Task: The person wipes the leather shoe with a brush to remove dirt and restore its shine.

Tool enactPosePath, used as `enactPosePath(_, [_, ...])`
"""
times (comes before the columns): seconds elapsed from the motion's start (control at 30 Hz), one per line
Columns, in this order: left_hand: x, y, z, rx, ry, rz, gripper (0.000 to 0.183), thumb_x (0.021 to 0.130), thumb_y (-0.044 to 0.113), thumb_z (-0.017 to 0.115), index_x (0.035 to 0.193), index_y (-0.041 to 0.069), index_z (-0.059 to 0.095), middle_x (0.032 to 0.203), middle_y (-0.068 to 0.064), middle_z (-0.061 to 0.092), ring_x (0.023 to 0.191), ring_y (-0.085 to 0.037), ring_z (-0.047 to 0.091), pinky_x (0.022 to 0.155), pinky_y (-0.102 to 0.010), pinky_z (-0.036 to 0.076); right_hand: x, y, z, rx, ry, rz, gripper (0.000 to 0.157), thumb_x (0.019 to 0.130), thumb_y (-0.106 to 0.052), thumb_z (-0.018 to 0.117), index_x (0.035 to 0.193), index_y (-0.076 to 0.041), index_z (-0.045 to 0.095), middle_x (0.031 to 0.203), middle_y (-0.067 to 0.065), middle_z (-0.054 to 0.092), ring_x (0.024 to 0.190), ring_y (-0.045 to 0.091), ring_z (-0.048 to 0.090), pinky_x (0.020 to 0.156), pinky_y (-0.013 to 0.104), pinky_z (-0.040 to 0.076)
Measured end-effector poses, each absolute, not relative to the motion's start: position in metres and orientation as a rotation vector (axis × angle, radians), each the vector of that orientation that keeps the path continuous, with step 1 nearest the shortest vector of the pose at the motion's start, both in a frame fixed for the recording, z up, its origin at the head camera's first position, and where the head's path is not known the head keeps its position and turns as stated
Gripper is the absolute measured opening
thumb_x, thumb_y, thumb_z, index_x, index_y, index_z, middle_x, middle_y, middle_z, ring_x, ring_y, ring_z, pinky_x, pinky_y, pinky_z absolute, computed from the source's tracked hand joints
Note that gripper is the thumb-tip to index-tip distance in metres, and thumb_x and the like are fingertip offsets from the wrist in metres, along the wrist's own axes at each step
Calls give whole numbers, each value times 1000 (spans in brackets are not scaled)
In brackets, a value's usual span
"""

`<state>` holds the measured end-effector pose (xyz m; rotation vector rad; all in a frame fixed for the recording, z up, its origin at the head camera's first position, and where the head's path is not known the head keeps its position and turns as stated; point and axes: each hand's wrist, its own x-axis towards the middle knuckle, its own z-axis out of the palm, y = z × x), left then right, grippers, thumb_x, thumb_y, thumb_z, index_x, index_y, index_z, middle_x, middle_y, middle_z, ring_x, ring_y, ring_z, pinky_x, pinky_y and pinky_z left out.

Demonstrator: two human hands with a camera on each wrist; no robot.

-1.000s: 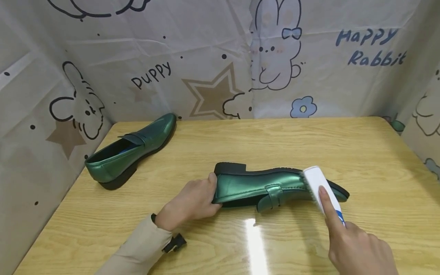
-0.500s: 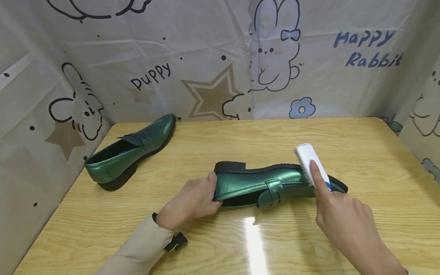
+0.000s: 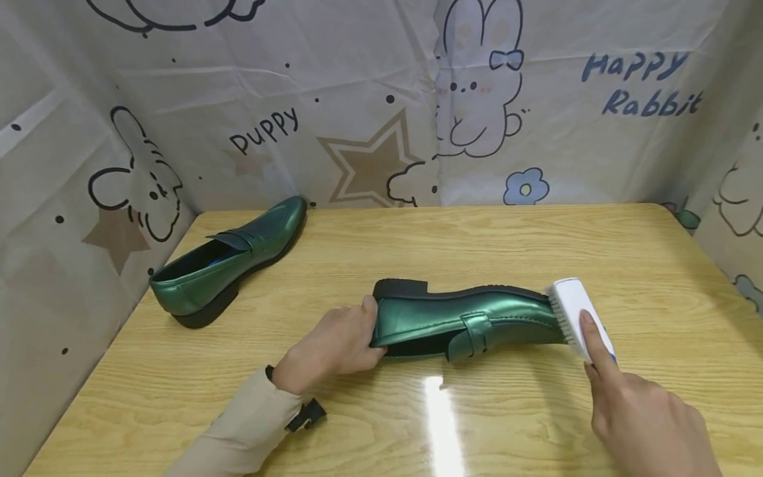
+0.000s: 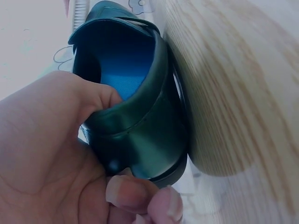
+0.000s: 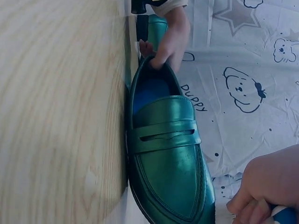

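Observation:
A green loafer (image 3: 441,321) lies on its side, black sole toward the back and toe to the right. My left hand (image 3: 334,348) grips its heel; in the left wrist view the thumb (image 4: 100,95) hooks inside the opening over the blue insole (image 4: 124,70). My right hand (image 3: 650,411) holds a white brush (image 3: 575,311) by its handle, the index finger laid along its back. The bristles touch the loafer near the toe, and the brush hides the toe tip. In the right wrist view only part of the right hand (image 5: 273,186) and a blue-and-white handle end (image 5: 284,215) show.
A second green loafer (image 3: 229,265) stands upright at the back left of the wooden table (image 3: 477,245). A cloth printed with cartoon animals (image 3: 369,79) hangs behind the table and along both sides. A beige sleeve (image 3: 244,424) with a black strap covers my left forearm.
Between the frames, my right hand with the brush goes up and left, then down and right to the toe. My left hand and the loafer stay almost in place.

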<state>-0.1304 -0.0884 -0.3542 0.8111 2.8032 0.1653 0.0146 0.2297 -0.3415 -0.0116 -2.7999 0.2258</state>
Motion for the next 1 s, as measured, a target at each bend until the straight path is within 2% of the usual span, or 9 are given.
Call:
enactPosePath(0.1, [-131, -88, -355, 806, 2802, 164, 50, 85, 36, 68, 106, -2, 44, 77, -11, 57, 59, -18, 55, 57, -33, 48, 10, 231, -340, 21, -2781, 237, 85, 85, -4, 62, 154, -24, 17, 51, 6, 53, 38, 14, 37, 35, 33, 26])
enactPosePath(0.33, [-131, -88, -356, 800, 2833, 192, 51, 83, 34, 70, 107, -3, 44, 75, -12, 58, 59, -20, 56, 58, -34, 48, -10, 214, -330, 118, -2875, 148, 78, 92, -8, 56, 155, -22, 13, 48, 0, 36, 40, 15, 34, 37, 30, 27])
enactPosePath(0.5, [-131, -87, -356, 785, 2824, 209, 51, 83, 33, 70, 107, -4, 44, 74, -11, 58, 60, -19, 55, 59, -34, 48, -16, 204, -324, 101, -2962, 126, 76, 95, -9, 53, 155, -24, 9, 50, 0, 34, 42, 15, 33, 39, 28, 28])
enactPosePath(0.63, [-132, -86, -356, 778, 2803, 193, 51, 84, 34, 69, 108, -3, 44, 76, -11, 58, 61, -18, 56, 59, -34, 49, -8, 207, -327, 60, -2918, 162, 76, 94, -11, 54, 155, -29, 12, 48, -2, 32, 41, 14, 30, 39, 29, 25])
enactPosePath(0.8, [-131, -85, -356, 793, 2791, 171, 52, 84, 35, 69, 110, -3, 44, 78, -12, 59, 62, -19, 57, 60, -34, 49, 15, 225, -339, 8, -2780, 214, 75, 90, -8, 58, 152, -31, 24, 46, -5, 29, 40, 13, 27, 38, 31, 22])
enactPosePath(1.0, [-131, -86, -358, 800, 2809, 165, 53, 83, 34, 69, 110, -4, 44, 77, -11, 59, 61, -18, 56, 59, -34, 49, 22, 239, -348, 61, -2723, 198, 61, 98, -12, 47, 153, -26, 25, 47, -5, 32, 41, 10, 25, 39, 30, 22])
